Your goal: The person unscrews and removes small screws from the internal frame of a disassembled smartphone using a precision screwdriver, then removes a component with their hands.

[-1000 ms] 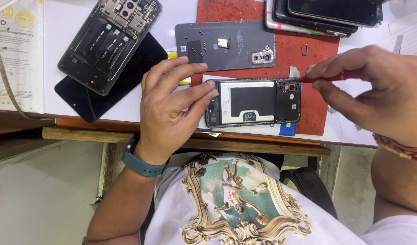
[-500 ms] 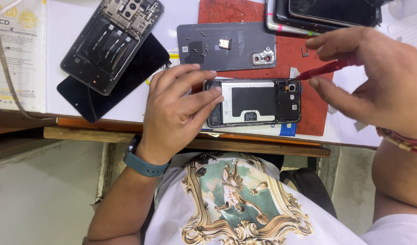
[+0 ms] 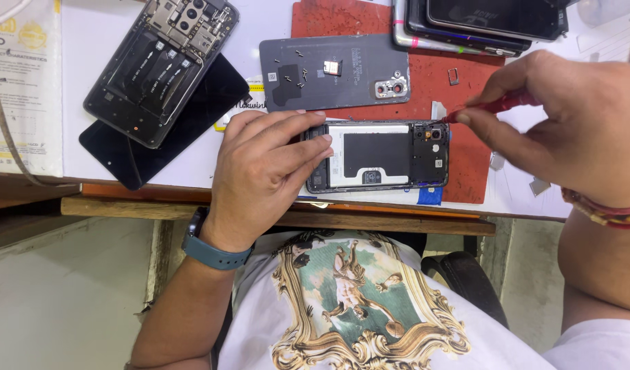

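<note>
An opened phone (image 3: 387, 156) with its back removed lies on a red work mat (image 3: 459, 89) near the table's front edge. My left hand (image 3: 263, 171) rests over its left end, fingers pressing it down. My right hand (image 3: 568, 123) pinches a red-handled screwdriver (image 3: 489, 107), whose tip meets the phone's upper right corner by the camera module. A grey back cover (image 3: 332, 72) with several loose screws on it lies just behind the phone.
A stripped phone frame (image 3: 161, 65) sits on a black screen panel (image 3: 157, 130) at the left. Stacked phones (image 3: 479, 24) lie at the back right. A printed package (image 3: 20, 82) is at the far left. A chair (image 3: 465, 281) stands below.
My right hand with the screwdriver has shifted slightly up and right, tip staying at the phone's corner. My left hand has kept its hold on the phone.
</note>
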